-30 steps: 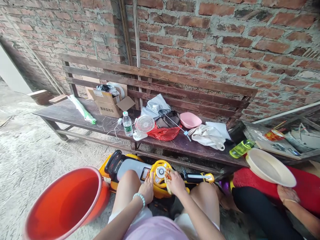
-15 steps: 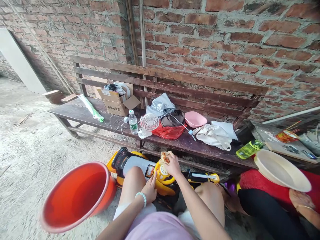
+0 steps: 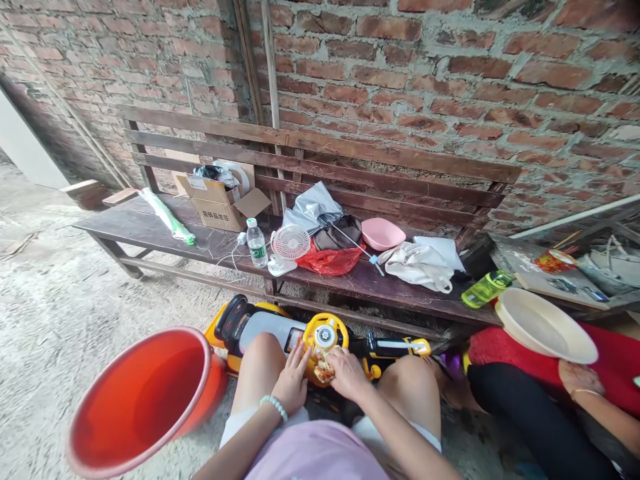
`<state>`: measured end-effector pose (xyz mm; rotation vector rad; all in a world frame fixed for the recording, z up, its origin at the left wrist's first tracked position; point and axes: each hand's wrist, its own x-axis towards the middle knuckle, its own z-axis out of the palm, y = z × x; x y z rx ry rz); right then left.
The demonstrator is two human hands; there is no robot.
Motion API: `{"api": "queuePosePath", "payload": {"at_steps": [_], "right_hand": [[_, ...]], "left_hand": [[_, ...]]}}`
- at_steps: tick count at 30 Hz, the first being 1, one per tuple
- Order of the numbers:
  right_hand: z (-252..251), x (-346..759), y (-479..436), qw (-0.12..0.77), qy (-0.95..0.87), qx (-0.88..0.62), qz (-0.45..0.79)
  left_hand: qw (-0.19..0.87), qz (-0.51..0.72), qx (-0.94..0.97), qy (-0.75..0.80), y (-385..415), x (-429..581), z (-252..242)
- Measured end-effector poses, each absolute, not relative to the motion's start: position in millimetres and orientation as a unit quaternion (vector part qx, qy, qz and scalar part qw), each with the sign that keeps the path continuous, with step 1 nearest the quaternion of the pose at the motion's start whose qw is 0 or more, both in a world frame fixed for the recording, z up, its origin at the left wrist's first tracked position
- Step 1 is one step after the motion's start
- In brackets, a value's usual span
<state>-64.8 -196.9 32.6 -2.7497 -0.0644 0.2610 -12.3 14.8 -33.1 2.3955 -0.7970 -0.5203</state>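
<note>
In front of my knees stands a yellow and black ride-on toy vehicle with a grey body panel [image 3: 263, 328] and a yellow steering wheel [image 3: 326, 333]. My right hand [image 3: 347, 373] is closed on a crumpled cream-and-orange cloth [image 3: 324, 371], pressed low against the yellow part just below the wheel. It looks like a patterned or stained rag; the exact kind is hard to tell. My left hand [image 3: 293, 383], with a pale bead bracelet on the wrist, rests with outstretched fingers at the left side of the wheel, beside the cloth.
A large red basin [image 3: 209, 373] stands at my left. Behind the toy, a wooden bench [image 3: 227, 252] bears a cardboard box [image 3: 215, 212], water bottle [image 3: 257, 244], small fan [image 3: 291, 243], bags and a pink bowl [image 3: 384, 233]. At right, another person's hand [image 3: 580, 379] touches a cream basin [image 3: 547, 327].
My right hand has moved the cloth down and toward me, from above the steering wheel to below it, uncovering the wheel. My left hand has spread its fingers. The view has shifted slightly.
</note>
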Motion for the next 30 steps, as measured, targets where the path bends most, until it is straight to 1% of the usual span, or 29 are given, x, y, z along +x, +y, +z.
{"api": "queuePosePath", "payload": {"at_steps": [4, 8, 12, 15, 21, 26, 28, 30], "right_hand": [[48.1, -49.4, -231.5, 0.145, 0.03, -0.983, 0.109], [54.0, -5.8, -243.0, 0.19, 0.108, -0.975, 0.05], [39.6, 16.5, -237.4, 0.224, 0.208, -0.947, 0.095], [23.6, 6.4, -234.1, 0.241, 0.234, -0.937, 0.093], [-1.4, -53.2, -206.1, 0.311, 0.312, -0.897, 0.024], [-8.6, -83.9, -163.4, 0.359, 0.278, -0.891, 0.022], [-5.2, -86.1, -157.7, 0.376, 0.262, -0.888, 0.04], [1.9, -86.5, -162.1, 0.417, 0.236, -0.876, 0.054]], "left_hand": [[0.186, -0.24, 0.903, -0.305, 9.0, -19.0, -15.4], [0.149, -0.262, 0.908, -0.292, 6.7, -18.0, 0.3], [0.137, -0.255, 0.91, -0.297, 6.7, -16.3, 4.4], [0.143, -0.247, 0.909, -0.304, 7.9, -15.5, -1.5], [0.197, -0.217, 0.902, -0.318, 11.3, -15.4, -27.3], [0.249, -0.21, 0.887, -0.328, 15.4, -13.4, -41.0], [0.258, -0.213, 0.884, -0.325, 16.7, -12.3, -43.2], [0.265, -0.21, 0.884, -0.323, 17.5, -11.6, -44.9]]}}
